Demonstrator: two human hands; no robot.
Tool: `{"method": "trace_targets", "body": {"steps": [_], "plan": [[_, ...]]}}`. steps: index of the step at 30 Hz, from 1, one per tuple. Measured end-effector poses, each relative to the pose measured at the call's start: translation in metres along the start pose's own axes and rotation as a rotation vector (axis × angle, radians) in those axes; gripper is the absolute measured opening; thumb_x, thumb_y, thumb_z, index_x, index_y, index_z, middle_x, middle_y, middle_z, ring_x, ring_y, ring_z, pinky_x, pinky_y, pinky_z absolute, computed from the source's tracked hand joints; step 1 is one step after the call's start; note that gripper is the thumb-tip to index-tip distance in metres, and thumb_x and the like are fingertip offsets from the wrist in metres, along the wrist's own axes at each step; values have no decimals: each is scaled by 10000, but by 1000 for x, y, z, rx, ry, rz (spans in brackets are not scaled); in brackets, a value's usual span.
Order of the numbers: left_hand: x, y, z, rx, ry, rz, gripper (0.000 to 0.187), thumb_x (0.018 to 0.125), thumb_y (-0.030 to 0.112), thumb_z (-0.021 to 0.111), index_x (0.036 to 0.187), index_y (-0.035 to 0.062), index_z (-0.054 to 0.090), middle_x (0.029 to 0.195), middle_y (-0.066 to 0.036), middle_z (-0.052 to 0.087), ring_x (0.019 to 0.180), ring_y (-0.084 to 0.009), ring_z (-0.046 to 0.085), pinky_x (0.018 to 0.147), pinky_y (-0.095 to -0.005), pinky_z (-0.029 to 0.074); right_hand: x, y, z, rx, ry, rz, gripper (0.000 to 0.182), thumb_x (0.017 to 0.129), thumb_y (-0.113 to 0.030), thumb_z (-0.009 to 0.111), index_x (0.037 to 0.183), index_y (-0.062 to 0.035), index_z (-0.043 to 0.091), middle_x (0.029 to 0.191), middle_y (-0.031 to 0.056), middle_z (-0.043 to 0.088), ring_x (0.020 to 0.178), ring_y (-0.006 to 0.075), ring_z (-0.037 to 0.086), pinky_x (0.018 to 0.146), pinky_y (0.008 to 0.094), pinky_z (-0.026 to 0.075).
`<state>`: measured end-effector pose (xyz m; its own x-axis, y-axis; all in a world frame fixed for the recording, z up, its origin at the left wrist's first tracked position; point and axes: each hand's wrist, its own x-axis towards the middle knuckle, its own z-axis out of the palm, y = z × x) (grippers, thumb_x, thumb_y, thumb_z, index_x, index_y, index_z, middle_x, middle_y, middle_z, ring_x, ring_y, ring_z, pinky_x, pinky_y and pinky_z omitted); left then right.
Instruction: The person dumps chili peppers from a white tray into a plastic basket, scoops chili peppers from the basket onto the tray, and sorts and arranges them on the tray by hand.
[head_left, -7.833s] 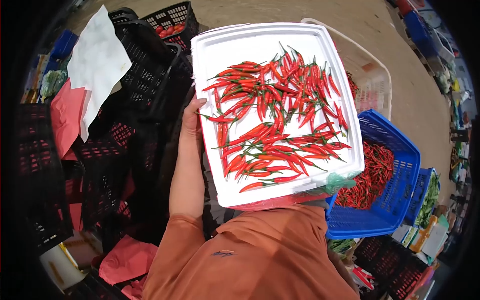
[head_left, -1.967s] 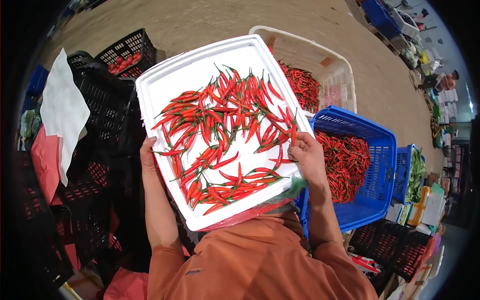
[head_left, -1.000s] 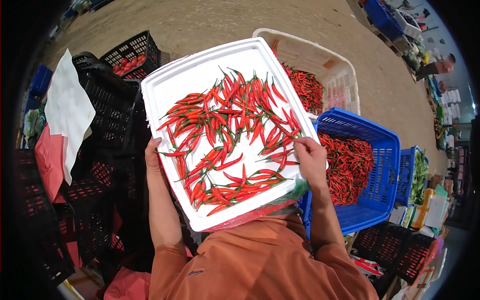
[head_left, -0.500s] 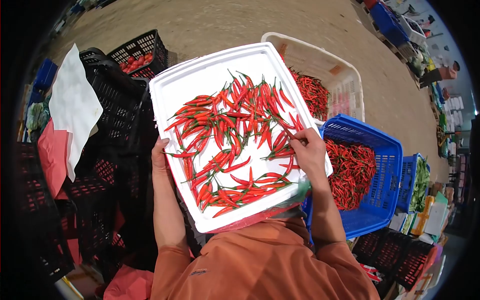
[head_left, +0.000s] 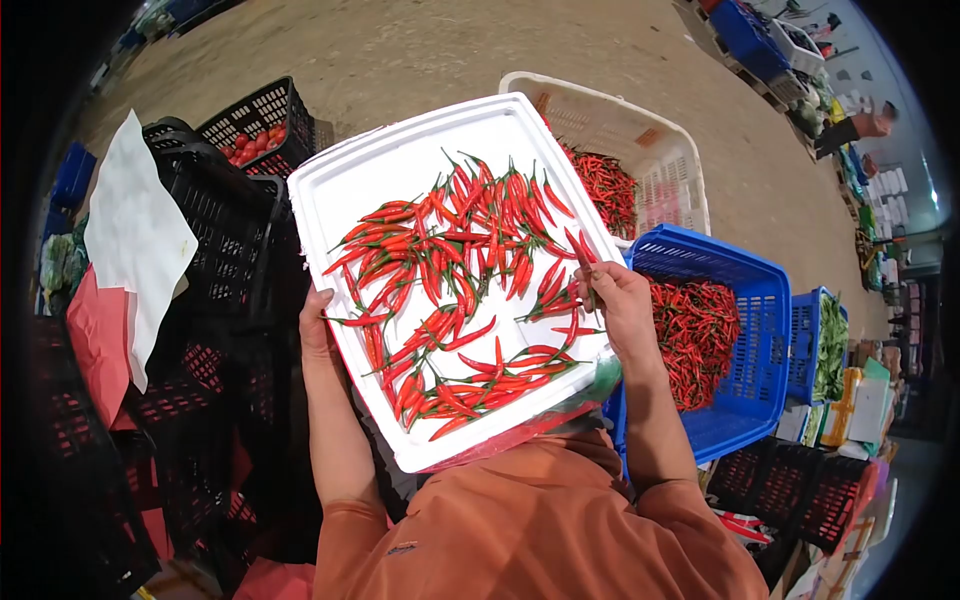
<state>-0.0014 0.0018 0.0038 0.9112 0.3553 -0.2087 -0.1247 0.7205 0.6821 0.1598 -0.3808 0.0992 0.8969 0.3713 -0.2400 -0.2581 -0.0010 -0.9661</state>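
Note:
A white foam lid [head_left: 360, 165] lies across my lap with many red chili peppers [head_left: 470, 240] spread over it, their green stems pointing various ways. At its left edge my left hand [head_left: 317, 322] is closed on the rim, thumb on top and the other fingers hidden underneath. Over the right edge, my right hand [head_left: 620, 300] pinches a dark red chili pepper [head_left: 587, 272] between thumb and fingers. Several loose chilies lie on the lid just left of that hand.
A blue crate [head_left: 765, 340] and a whitish crate [head_left: 665, 150], both holding red chilies, stand to the right. Black crates [head_left: 235, 230] are stacked at the left, one with tomatoes [head_left: 255, 143]. Beyond the blue crate is another with green vegetables [head_left: 832, 350]. A person [head_left: 865, 125] is far right.
My right hand has drawn back slightly toward the lid's right edge, with the dark chili pepper turned more upright. My left hand keeps its hold; the whole view has shifted a little.

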Motion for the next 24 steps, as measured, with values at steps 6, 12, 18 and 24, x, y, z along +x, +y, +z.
{"method": "trace_targets", "body": {"steps": [6,12,18,24], "plan": [[-3,2,3,29,16,23,765,741,225,606,1426,-25,375,1310,-197,557,1166,-311,586,1004,-417,486,-3,3,6,81,10,19,219,985,-131,544,1014,63,641,784,65,632,639,109,562,593,230,450],[-3,2,4,25,25,45,762,749,228,616,1424,-27,371,1301,-221,557,1160,-350,590,999,-474,495,-24,-16,-2,-31,118,84,197,945,-114,540,957,44,657,743,38,615,652,107,541,597,247,427],[-5,1,0,-8,33,29,737,761,201,604,1427,-22,380,1321,-191,552,1172,-315,582,1013,-426,479,-102,-73,-118,-682,-117,266,105,792,-60,650,859,-1,705,719,10,632,673,79,558,616,245,442],[-2,-1,-6,-35,35,-30,716,764,195,584,1418,-18,387,1291,-193,565,1143,-317,595,994,-432,494,-212,-10,-229,-965,-465,926,186,756,-143,675,907,-64,750,756,65,704,677,135,640,628,309,512]]}}
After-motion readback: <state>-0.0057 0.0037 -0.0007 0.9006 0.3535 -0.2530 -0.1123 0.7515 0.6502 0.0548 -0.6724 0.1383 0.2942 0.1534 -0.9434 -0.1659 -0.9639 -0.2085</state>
